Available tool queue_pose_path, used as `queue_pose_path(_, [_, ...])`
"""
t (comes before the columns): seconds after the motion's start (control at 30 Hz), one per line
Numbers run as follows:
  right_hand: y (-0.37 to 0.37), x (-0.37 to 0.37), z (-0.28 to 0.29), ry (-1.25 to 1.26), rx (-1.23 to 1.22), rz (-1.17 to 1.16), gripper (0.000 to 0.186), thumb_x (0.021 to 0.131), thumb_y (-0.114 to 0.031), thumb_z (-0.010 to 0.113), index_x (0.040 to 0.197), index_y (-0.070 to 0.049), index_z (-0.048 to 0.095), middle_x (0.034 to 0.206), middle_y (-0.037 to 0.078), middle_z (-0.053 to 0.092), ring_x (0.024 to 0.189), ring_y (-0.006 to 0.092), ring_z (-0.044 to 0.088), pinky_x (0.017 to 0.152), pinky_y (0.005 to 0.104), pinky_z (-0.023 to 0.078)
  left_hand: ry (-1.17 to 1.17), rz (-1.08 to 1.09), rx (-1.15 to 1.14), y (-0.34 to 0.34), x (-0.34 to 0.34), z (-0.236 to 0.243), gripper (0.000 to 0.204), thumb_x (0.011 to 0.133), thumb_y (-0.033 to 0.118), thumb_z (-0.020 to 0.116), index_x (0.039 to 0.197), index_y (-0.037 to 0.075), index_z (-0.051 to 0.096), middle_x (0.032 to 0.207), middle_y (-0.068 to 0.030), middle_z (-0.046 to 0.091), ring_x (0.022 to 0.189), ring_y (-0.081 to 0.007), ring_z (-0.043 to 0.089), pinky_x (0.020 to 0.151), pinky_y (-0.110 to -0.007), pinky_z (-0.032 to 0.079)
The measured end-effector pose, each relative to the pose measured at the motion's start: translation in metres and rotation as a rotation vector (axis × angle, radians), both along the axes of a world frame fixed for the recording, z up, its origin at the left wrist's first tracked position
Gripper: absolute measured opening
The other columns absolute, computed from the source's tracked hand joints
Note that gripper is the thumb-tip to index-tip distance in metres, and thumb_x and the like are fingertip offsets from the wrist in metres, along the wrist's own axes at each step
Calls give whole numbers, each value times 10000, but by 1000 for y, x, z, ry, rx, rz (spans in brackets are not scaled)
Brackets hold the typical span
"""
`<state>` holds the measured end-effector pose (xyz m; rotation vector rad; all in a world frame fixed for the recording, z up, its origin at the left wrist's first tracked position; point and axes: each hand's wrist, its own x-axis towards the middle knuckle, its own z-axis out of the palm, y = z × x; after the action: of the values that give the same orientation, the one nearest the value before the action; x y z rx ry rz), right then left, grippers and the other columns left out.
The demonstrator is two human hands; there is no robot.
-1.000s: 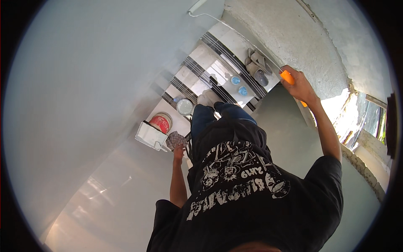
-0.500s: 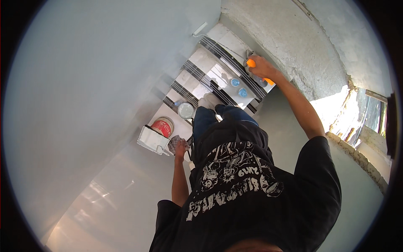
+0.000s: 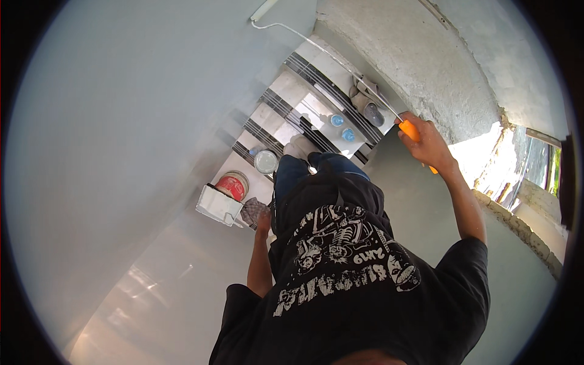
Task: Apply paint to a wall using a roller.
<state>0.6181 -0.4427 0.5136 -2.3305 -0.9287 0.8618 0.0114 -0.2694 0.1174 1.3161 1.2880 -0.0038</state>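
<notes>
My right hand is closed round the orange handle of a paint roller. Its long thin metal rod runs up and left to a white roller head, which is at the pale grey-blue wall. Low on the left, my left hand grips a crumpled grey cloth, its fingers partly hidden. The cloth is against a white paint tray; whether the hand also bears the tray I cannot tell. Just beyond the tray is a red and white paint bucket.
A round pale-topped can is near my feet. Two blue-topped containers are on the striped steps. Grey shoes lie farther right, beside a rough concrete wall. Bright light enters through an opening at right.
My right hand has moved right and nearer to me with the roller. The roller head has travelled up and left along the wall. My left hand has barely moved.
</notes>
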Motion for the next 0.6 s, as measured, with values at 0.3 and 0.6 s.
queue_pose_path(0.3, [62,15,-91,198,-84,-42,264,798,-126,573,1033,-5,589,852,219,648,546,291,644,429,356,512,97,87,-198,41,91,59,283,952,345,505,1046,91,586,852,-12,590,703,-115,539,582,-271,422])
queue_pose_path(0.6, [74,7,-94,208,-100,-42,229,808,-140,583,985,4,597,709,185,616,477,248,612,431,350,510,227,19,-216,10,79,63,317,925,368,527,1024,72,586,910,-55,627,739,-138,574,531,-269,416])
